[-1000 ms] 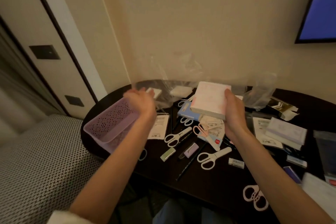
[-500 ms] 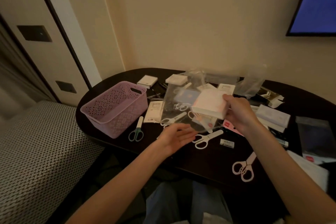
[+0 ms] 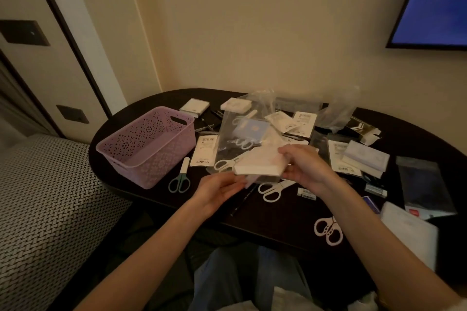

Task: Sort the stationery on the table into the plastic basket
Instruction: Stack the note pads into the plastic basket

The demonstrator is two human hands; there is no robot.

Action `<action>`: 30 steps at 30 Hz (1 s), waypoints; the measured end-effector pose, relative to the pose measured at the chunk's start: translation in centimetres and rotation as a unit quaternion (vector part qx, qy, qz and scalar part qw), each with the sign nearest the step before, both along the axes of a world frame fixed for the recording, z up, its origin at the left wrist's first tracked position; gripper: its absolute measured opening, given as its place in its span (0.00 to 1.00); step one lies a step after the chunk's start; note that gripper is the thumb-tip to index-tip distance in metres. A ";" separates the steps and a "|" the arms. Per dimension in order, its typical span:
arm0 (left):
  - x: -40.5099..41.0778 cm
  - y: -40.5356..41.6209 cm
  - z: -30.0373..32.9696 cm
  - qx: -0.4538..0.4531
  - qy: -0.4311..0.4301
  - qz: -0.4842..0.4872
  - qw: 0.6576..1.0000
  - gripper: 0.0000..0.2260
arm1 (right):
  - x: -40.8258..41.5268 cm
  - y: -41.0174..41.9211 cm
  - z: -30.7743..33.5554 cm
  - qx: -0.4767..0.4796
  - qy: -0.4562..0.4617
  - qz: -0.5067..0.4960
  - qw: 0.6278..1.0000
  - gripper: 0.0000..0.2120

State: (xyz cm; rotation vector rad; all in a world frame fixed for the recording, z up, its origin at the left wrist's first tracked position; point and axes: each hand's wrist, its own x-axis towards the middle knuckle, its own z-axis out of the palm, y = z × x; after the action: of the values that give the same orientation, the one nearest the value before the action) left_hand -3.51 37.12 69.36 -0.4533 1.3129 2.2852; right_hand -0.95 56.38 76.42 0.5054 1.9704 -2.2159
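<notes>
A thick white and pink pad of paper hangs low over the middle of the dark table. My right hand grips its right end, thumb on top. My left hand touches the pad's near left corner with its fingertips, palm turned up. The lilac plastic basket stands empty at the table's left end. Green-handled scissors lie just right of the basket. White scissors lie under the pad.
Clear plastic bags, labelled packets, small white boxes and notepads litter the table's back and right. Pale pink scissors lie by the near edge. A patterned seat is at left, my knees below.
My right hand lowered the pad towards the table. My left hand let go of the clear bag, came down from beside the basket and now meets the pad's near corner.
</notes>
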 end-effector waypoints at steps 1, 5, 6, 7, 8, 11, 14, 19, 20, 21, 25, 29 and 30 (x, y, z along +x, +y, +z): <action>0.3 0.3 0.1 0.008 0.010 -0.003 1.000 0.10 | 0.0 -0.3 -0.1 0.013 0.000 0.011 1.000 0.01; 1.1 1.1 -0.3 0.028 0.028 -0.016 0.999 0.11 | 0.0 -1.1 -0.7 0.059 0.005 0.019 0.998 0.01; 1.3 1.2 -0.5 0.033 0.026 -0.024 0.999 0.12 | -0.1 -1.1 -1.0 0.048 0.004 0.007 0.999 0.03; 1.4 1.3 -0.6 0.038 0.024 -0.033 0.998 0.12 | -0.3 -1.0 -1.3 0.031 0.001 -0.013 0.999 0.05; 1.6 1.4 -0.7 0.042 0.022 -0.041 0.998 0.12 | -0.3 -0.9 -1.7 0.017 0.000 -0.037 0.999 0.07; 2.2 1.9 -0.8 0.061 0.014 -0.063 0.996 0.12 | -0.8 -0.7 -3.1 -0.018 -0.001 -0.081 0.997 0.12; 2.5 2.7 -1.0 0.060 0.014 -0.074 0.995 0.12 | -1.3 -1.2 -4.3 -0.077 -0.011 -0.087 0.993 0.16; 2.9 3.3 -1.4 0.058 0.015 -0.100 0.993 0.13 | -3.0 -2.5 -5.5 -0.140 -0.018 -0.074 0.987 0.19; 2.8 3.2 -1.4 0.060 0.015 -0.101 0.993 0.13 | -3.4 -2.7 -5.7 -0.141 -0.017 -0.071 0.987 0.19; 2.8 3.2 -1.4 0.060 0.015 -0.102 0.993 0.13 | -3.7 -2.9 -5.7 -0.142 -0.016 -0.066 0.988 0.19; 2.3 2.7 -1.2 0.061 0.019 -0.101 0.993 0.14 | -3.8 -3.1 -5.3 -0.133 -0.004 0.002 0.991 0.17; 1.9 2.3 -1.0 0.064 0.015 -0.088 0.994 0.13 | -2.8 -1.8 -3.7 0.036 -0.004 0.086 0.996 0.10; 1.8 2.2 -1.1 0.064 0.012 -0.088 0.994 0.12 | -2.4 -1.1 -3.2 0.104 -0.007 0.113 0.988 0.08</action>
State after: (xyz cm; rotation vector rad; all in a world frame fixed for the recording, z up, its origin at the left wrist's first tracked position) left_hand -1.69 39.35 68.31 -0.2571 1.1603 2.2167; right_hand -3.39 55.24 73.17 0.2993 2.1437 -1.8816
